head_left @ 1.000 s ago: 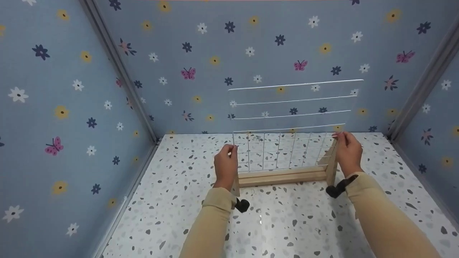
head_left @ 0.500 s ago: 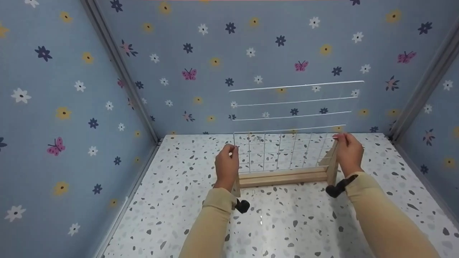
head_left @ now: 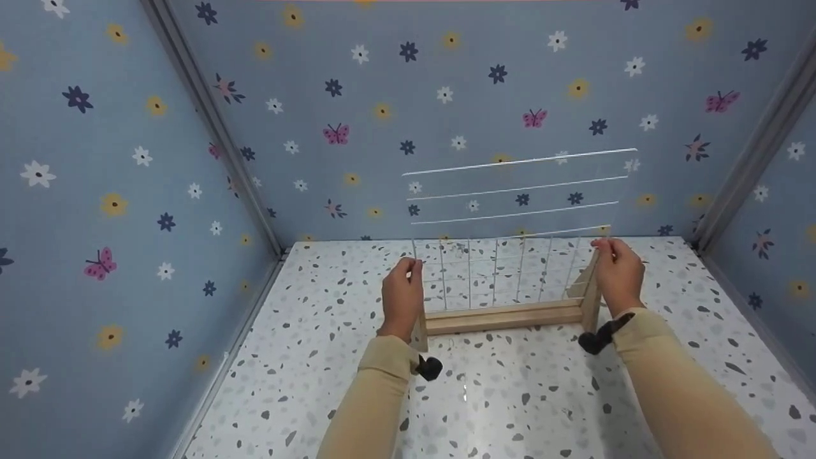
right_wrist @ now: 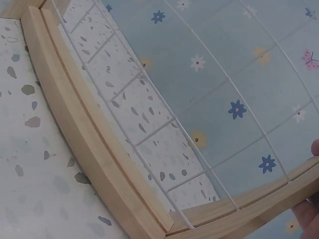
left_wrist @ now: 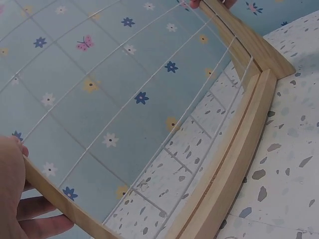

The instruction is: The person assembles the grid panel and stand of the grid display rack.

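A white wire grid panel (head_left: 470,274) stands upright in a light wooden stand made of a long base bar (head_left: 503,320) and two side pieces. The left side piece (head_left: 419,331) is pinched near its top by my left hand (head_left: 401,296). Likewise, my right hand (head_left: 621,274) grips the upper end of the right side piece (head_left: 593,293). In the right wrist view, wire ends of the grid sit in a groove along that wooden piece (right_wrist: 259,209). The left wrist view shows fingers (left_wrist: 42,226) around the outside of the left piece. The grid rises well above both hands.
The stand rests on a white speckled tabletop (head_left: 497,408). A blue flowered wall panel (head_left: 446,70) rises behind, with another at the left (head_left: 121,242) and one at the right. Grey metal posts (head_left: 210,115) mark the corners.
The grid's upper wires sit slightly lower, the left end more so than the right. Both hands keep almost the same place on the wooden side pieces.
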A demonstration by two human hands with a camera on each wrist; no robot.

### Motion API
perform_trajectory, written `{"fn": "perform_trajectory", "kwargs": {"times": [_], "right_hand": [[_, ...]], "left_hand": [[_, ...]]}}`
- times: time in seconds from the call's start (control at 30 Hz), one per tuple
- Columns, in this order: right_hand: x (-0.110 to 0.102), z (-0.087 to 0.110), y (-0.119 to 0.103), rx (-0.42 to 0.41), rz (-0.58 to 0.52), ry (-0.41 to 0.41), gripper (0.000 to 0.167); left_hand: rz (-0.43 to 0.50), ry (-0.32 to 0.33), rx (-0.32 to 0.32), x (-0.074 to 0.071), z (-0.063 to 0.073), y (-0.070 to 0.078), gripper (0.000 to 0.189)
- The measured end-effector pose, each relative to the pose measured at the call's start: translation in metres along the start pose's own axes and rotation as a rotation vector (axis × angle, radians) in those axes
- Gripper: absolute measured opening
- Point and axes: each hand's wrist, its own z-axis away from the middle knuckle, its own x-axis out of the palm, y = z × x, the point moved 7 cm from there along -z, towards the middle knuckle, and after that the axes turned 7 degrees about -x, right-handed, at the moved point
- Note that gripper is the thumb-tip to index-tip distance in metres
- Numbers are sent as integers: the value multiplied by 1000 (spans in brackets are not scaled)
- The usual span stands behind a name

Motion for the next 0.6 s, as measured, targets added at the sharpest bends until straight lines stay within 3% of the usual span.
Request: {"fn": "perform_trajectory", "kwargs": {"times": [0.6], "right_hand": [[2,2,5,23,-42,-7,47]], "left_hand": [[47,40,-19,1,-1,-5,20]]}}
